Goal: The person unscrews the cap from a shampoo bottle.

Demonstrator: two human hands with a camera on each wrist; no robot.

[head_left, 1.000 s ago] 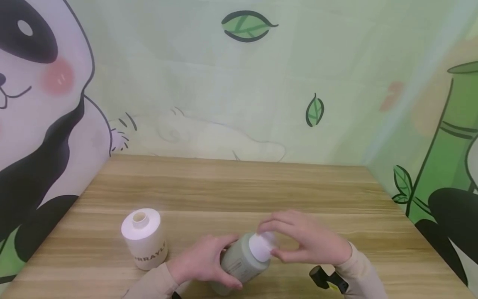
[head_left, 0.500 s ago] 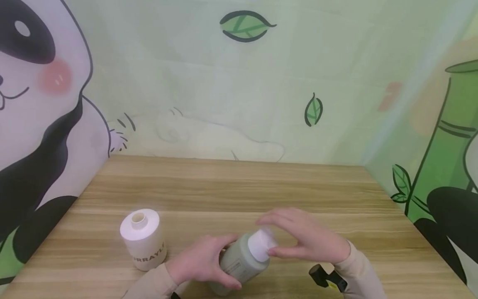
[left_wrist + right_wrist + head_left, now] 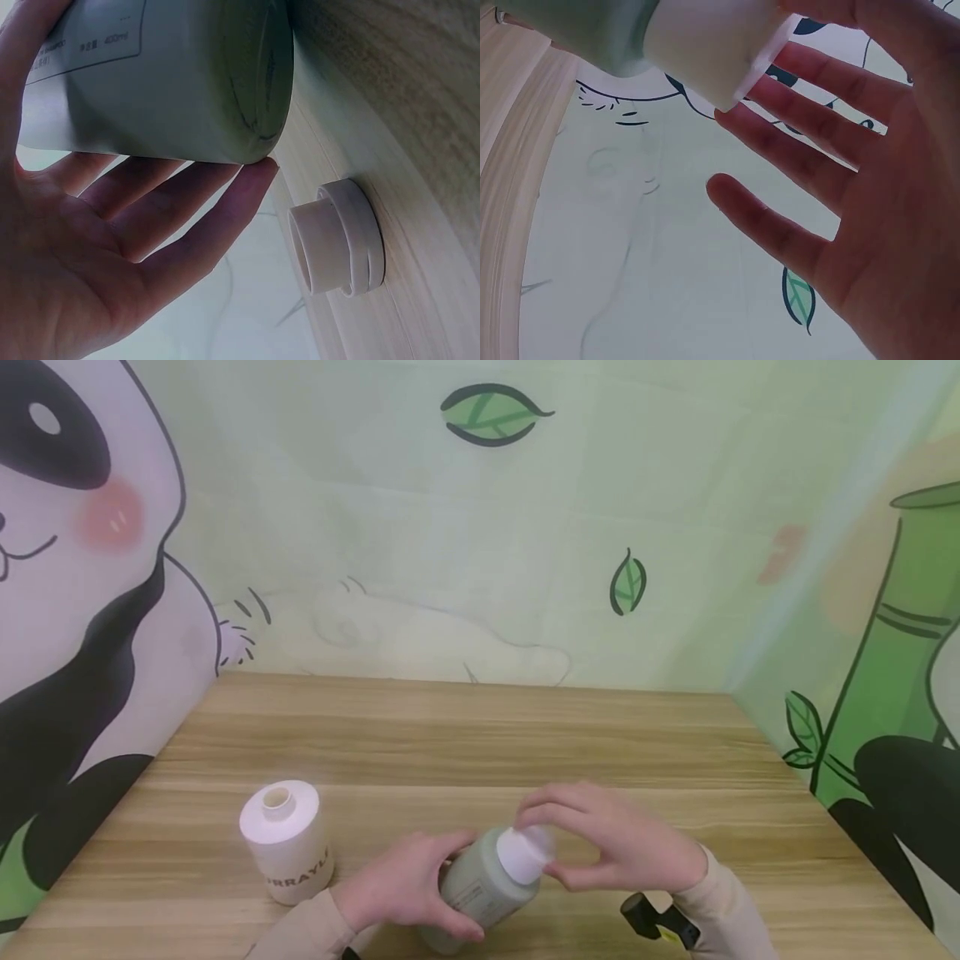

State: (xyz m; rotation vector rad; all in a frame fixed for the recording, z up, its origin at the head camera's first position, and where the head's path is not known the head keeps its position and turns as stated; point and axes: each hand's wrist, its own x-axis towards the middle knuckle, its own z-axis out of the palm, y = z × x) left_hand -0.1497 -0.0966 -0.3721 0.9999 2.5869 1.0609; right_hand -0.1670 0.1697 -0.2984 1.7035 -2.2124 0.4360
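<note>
A grey-green bottle (image 3: 480,893) with printed text leans toward the right, low in the head view. My left hand (image 3: 401,881) grips its body from the left, thumb across the near side. In the left wrist view its fingers (image 3: 202,225) lie along the bottle near the base. A white cap (image 3: 522,853) tops the bottle. My right hand (image 3: 607,839) pinches this cap between thumb and fingertips; in the right wrist view, the remaining fingers (image 3: 780,232) spread past it. A pale, short ringed piece (image 3: 337,236) stands on the table beyond the left hand, hidden in the head view.
A white bottle (image 3: 288,852) with dark lettering and an uncapped neck stands to the left of my left forearm. The wooden table (image 3: 480,735) runs back to a cloth (image 3: 375,510) printed with pandas and leaves. A black wrist device (image 3: 660,922) hangs at the right sleeve.
The right fingers lifted from the cap about half a second ago and are back against it now. The left hand and the bottle stay nearly still.
</note>
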